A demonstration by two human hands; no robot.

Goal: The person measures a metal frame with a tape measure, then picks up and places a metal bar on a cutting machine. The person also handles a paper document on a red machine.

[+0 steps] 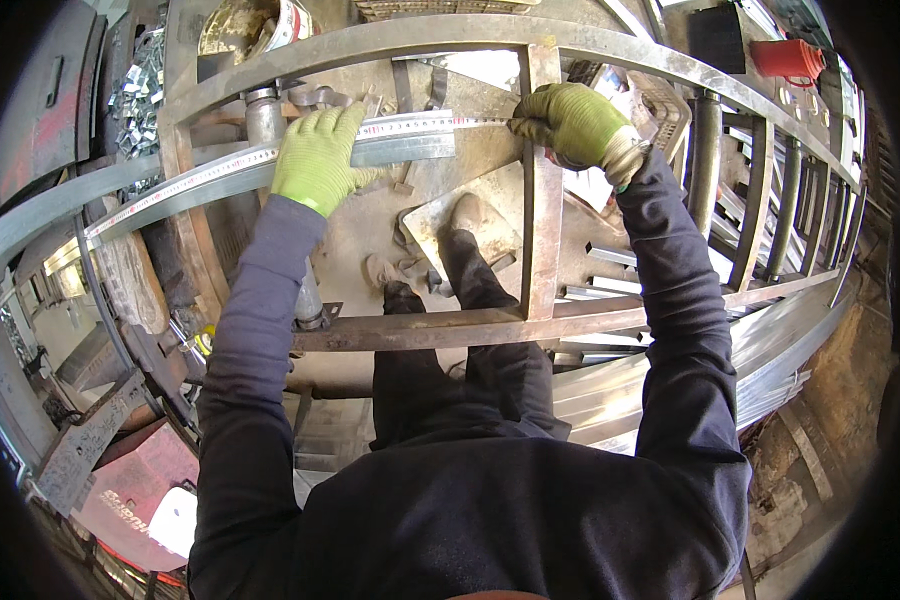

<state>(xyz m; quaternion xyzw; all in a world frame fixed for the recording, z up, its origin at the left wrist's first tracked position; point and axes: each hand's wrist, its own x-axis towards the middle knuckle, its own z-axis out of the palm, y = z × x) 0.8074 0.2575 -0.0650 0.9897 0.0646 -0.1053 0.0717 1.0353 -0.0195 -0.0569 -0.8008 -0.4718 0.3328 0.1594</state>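
A long silvery metal profile [402,148] lies crosswise over the steel roller frame, its cut end to the right of my left hand. Along its top runs a white tape measure [410,126], its blade stretched past that end towards the right. My left hand [320,160], in a green glove, is closed over the profile and the blade, with the thumb pointing right. My right hand [573,125], gloved too, pinches the blade above a crossbar of the frame. Its fingers hide that part of the tape.
The steel frame [410,330] with rollers [705,165] surrounds my hands. Small metal pieces [140,90] are heaped at the far left. A red container [787,62] stands far right; long metal profiles [610,390] lie at the right. A red machine box [135,490] sits near left.
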